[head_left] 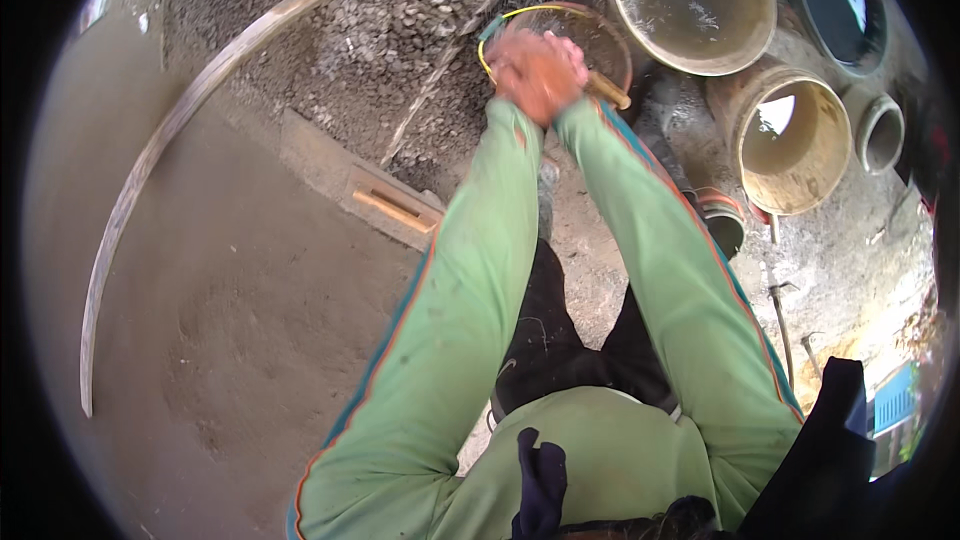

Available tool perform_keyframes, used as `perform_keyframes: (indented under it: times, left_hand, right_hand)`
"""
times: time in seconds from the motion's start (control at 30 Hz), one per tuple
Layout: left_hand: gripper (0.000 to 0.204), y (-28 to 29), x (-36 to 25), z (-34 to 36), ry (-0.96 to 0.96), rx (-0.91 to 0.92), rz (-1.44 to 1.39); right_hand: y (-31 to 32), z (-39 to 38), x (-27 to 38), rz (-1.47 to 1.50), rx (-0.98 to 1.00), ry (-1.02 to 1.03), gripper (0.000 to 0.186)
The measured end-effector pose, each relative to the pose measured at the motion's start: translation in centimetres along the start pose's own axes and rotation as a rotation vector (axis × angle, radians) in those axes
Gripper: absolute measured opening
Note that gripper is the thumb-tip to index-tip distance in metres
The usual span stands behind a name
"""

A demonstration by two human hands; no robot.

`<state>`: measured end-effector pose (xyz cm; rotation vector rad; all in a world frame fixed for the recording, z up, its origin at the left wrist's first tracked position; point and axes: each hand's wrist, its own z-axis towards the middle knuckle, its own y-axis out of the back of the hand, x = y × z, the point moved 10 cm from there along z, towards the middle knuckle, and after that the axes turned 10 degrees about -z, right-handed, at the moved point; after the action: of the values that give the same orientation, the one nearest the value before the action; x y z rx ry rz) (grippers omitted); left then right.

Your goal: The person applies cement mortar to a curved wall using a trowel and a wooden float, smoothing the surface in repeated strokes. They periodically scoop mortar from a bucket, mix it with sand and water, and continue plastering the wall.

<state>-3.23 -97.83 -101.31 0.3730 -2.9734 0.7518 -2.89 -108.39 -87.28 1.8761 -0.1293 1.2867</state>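
My left hand (514, 58) and my right hand (553, 82) are clasped against each other, arms stretched forward. Motion smears the fingers, and each hand partly hides the other. Behind and below them is a round bucket (622, 48) with a yellow cord-like handle (518, 12) that has a green piece on it. What lies inside the bucket is mostly hidden by my hands. A short wooden handle (609, 91) juts out at the bucket's near right edge, close to my right hand. Whether either hand holds anything small cannot be made out.
Smooth grey wet concrete (230, 340) spreads on the left, with a long wooden board (150, 155) across it. A wooden float (395, 210) sits at its edge beside gravel (370, 35). Water-filled drums (692, 68), a tipped drum (795, 175) and small buckets (722, 230) stand right.
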Motion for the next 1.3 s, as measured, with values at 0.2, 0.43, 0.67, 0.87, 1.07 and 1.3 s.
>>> perform_keyframes:
  times: [0.2, 0.43, 0.67, 0.87, 1.07, 1.3]
  left_hand:
    - [0.041, -12.0, 13.1, -19.9, -0.566, 0.209, 1.165]
    - [0.038, -18.9, 14.2, -16.0, -0.104, 1.055, 2.396]
    - [0.059, -22.3, 13.9, -23.5, -1.210, 0.905, 1.689]
    - [0.085, 6.4, 0.4, 0.0, -0.374, -0.099, 1.665]
    - [0.084, 21.1, -7.2, 1.0, -0.279, -0.488, 0.682]
    - [0.073, 22.1, -4.1, 5.8, -0.272, -0.267, 0.309]
  right_hand:
    - [-3.7, 5.6, -5.4, -0.887, 0.139, 0.190, 0.021]
    - [-8.5, -3.7, -3.1, -0.739, 0.520, 0.529, 0.030]
    - [-0.2, 2.9, -9.5, -0.386, 0.189, -0.007, 0.039]
    - [11.7, 1.0, -21.9, -0.735, -0.360, -0.044, 0.023]
    - [5.8, -5.9, -33.0, 0.630, 0.152, -0.905, 0.029]
    - [-12.1, -8.2, -21.6, -1.192, 0.607, -0.134, 0.033]
